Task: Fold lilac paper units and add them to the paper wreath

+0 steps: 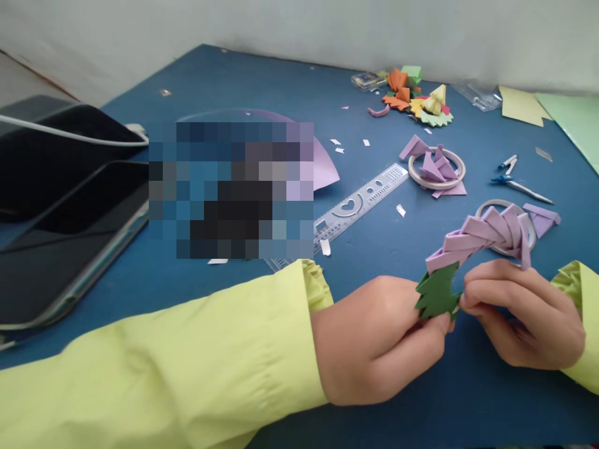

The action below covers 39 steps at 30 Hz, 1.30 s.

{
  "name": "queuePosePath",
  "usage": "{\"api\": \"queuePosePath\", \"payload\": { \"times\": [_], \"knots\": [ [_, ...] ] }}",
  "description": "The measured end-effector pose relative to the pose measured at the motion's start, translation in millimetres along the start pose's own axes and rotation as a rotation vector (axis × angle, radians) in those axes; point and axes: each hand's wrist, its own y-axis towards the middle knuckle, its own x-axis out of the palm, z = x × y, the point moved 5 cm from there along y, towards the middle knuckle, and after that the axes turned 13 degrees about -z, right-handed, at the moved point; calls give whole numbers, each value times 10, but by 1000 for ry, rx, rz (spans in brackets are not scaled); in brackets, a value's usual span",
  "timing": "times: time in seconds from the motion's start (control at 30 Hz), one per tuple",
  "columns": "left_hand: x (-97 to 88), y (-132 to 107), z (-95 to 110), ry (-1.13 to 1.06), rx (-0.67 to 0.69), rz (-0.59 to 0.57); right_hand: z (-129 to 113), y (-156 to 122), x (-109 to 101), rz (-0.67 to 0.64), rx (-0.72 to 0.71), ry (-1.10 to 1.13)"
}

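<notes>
Both hands are together at the front right, working on a curved chain of folded paper. Its green folded paper section (440, 290) has a jagged edge and joins a lilac pleated paper section (486, 231) that arcs up and to the right. My left hand (384, 340) pinches the green part between thumb and fingers. On the other side, my right hand (524, 312) is closed, its fingertips at the green part's lower right edge; anything small between them is hidden. A tape roll (486, 204) lies behind the lilac arc, next to a lilac folded piece (541, 218).
Farther back, another tape roll (461, 163) holds lilac folded pieces. A clear ruler (360, 202), a blue-and-white compass (524, 187) and colourful folded paper (400, 93) lie about. Left are a phone (70, 243) and a blurred-out patch (234, 193). Green paper (573, 121) is at far right.
</notes>
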Motion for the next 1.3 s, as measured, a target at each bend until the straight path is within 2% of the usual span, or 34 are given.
{"api": "queuePosePath", "payload": {
  "times": [0.17,0.33,0.47,0.63,0.83,0.93,1.13,1.3],
  "knots": [
    [-19,-18,-16,-19,-35,85,-22,16,-6,-26,-72,-34],
    [-24,-22,-20,-62,-41,124,-25,-4,-49,77,-83,-64],
    [-26,-23,-19,-54,-64,122,-34,2,-46,76,-82,-92],
    [-24,-28,-21,2,-83,115,-24,26,-30,54,-46,-19],
    [-11,-20,-21,39,-70,57,15,74,15,-47,-19,52],
    [-35,-20,-25,14,-103,83,20,82,39,-88,-55,20],
    [-39,-16,-32,-57,-126,106,-11,50,-15,1,-78,-18],
    [-39,-18,-29,-31,-97,128,-23,56,-37,11,-57,35]
  ]
}}
